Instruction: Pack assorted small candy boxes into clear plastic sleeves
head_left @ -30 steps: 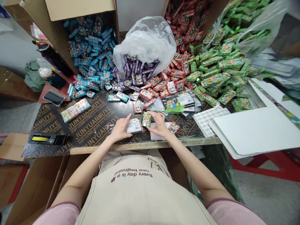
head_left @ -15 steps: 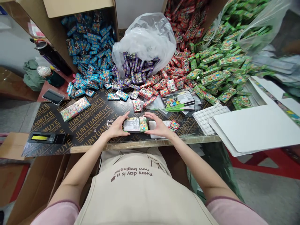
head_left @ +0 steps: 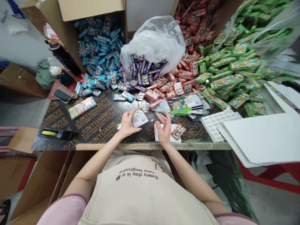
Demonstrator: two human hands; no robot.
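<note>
My left hand (head_left: 127,125) grips the left edge of a small pack (head_left: 139,118) with a white barcode label, held just above the black plywood board (head_left: 93,122). To its right, my right hand (head_left: 164,126) hovers with fingers spread and nothing in them, over a white sheet (head_left: 174,139). A loose red candy box (head_left: 179,131) lies right of that hand. Flat printed bags (head_left: 186,103) are stacked just beyond both hands.
Heaps of small boxes lie behind: blue (head_left: 98,56), purple spilling from a clear plastic bag (head_left: 154,47), red (head_left: 185,75), green (head_left: 232,68). A finished multicolour pack (head_left: 82,107), a phone (head_left: 62,94) and a black-yellow tool (head_left: 55,133) lie left. White trays (head_left: 217,122) and boards (head_left: 264,137) sit right.
Both hands were pressing small boxes together at the pack. Now the right hand has let go and opened, while the left keeps the pack and has tilted it.
</note>
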